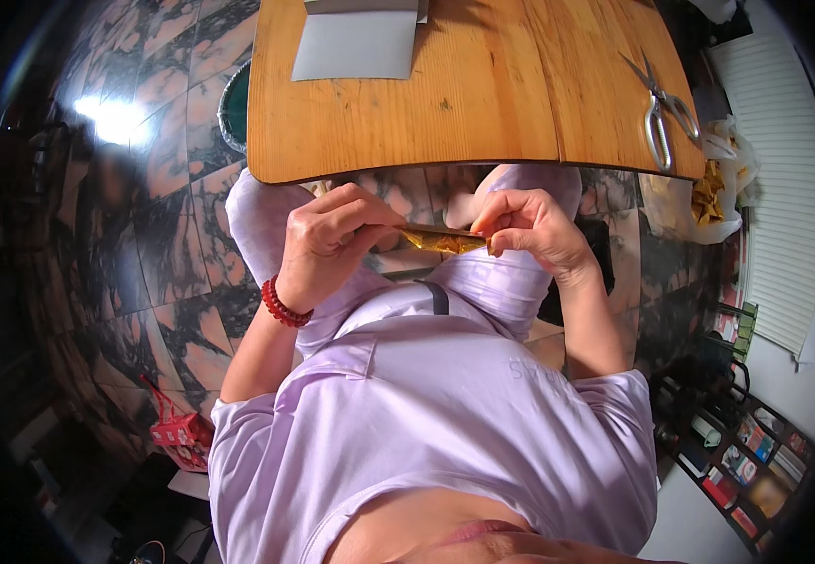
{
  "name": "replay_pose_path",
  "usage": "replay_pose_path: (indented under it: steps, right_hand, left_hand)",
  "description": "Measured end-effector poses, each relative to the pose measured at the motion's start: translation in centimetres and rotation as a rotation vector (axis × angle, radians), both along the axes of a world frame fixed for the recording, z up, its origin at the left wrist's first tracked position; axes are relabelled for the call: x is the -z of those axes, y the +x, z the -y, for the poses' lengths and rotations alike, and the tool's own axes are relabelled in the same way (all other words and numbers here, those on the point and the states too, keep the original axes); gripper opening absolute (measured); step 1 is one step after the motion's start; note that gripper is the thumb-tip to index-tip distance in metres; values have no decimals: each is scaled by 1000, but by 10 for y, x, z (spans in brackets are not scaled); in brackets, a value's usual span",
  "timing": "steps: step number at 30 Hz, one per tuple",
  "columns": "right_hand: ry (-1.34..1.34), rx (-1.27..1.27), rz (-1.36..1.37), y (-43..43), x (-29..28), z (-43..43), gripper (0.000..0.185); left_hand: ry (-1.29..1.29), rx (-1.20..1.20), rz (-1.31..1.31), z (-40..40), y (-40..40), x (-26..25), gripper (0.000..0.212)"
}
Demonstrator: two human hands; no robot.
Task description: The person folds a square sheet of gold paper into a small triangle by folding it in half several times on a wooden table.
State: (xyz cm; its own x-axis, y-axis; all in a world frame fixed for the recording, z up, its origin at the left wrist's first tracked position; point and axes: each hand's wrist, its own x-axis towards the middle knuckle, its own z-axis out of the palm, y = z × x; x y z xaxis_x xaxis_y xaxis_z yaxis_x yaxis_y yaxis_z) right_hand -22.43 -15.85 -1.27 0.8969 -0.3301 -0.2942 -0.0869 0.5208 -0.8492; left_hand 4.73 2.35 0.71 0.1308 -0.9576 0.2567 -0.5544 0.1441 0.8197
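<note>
A strip of shiny gold foil paper (442, 241) is stretched between my two hands, above my lap and just short of the table's near edge. My left hand (340, 233), with a red beaded bracelet (284, 303) at the wrist, pinches one end of it between thumb and fingers. At the other end, my right hand (531, 229) grips the foil between thumb and forefinger. The strip looks folded lengthwise, with a flat upper edge and a crinkled side facing me. Fingers cover both of its ends.
On the wooden table (407, 127) lie metal scissors (661, 113) at the right and a sheet of white paper (354, 46) at the far left. A plastic bag (725, 218) with gold foil pieces hangs or stands beside the right corner. A green bin (236, 106) stands left.
</note>
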Motion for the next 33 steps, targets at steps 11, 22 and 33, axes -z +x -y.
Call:
replay_pose_path:
  steps: [11,22,33]
  right_hand:
    - [-622,188,-175,3,4,-22,8]
    - [-650,317,-54,8,9,-36,12]
    - [-273,309,-57,29,18,-56,6]
  left_hand:
    - [10,-50,71,0,-2,6,12]
    - [290,-136,-310,-7,-8,21,12]
    - [427,-29,-719,-1,-30,35,21]
